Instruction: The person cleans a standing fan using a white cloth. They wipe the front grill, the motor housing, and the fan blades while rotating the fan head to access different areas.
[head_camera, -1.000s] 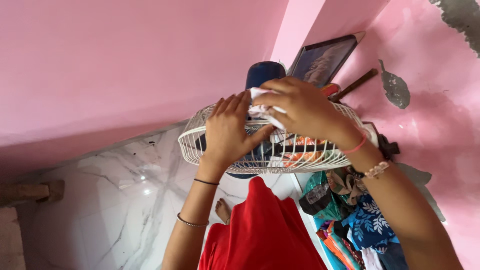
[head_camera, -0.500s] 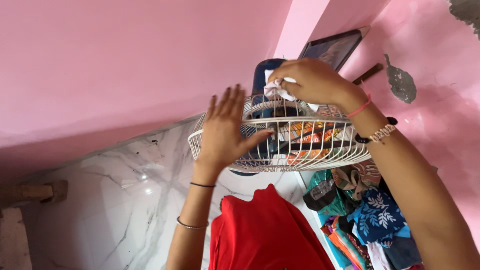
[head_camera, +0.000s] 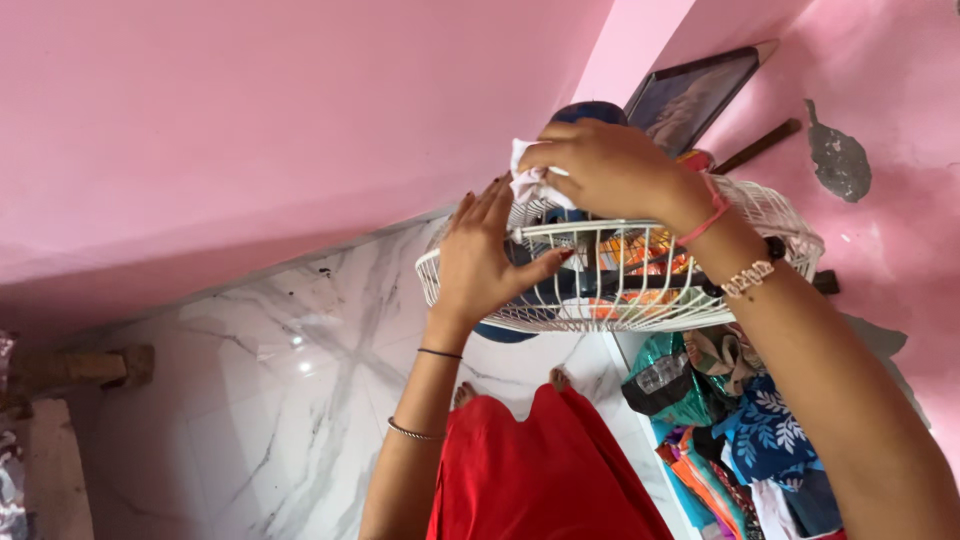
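Crumpled white cloth (head_camera: 528, 180), domed wire fan guard (head_camera: 770, 215)

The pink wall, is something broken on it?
Yes. The pink wall has a grey patch at the upper right where the paint has flaked off. Nearby, the right hand presses a white cloth on the fan's wire cage, which the left hand steadies.

The right hand (head_camera: 610, 175) with its white cloth (head_camera: 527, 180) has slid from the back of the fan guard (head_camera: 640, 265) toward its near edge, closer to the left hand (head_camera: 490, 260), whose fingers, spread flat half a second ago, now curl against the wires
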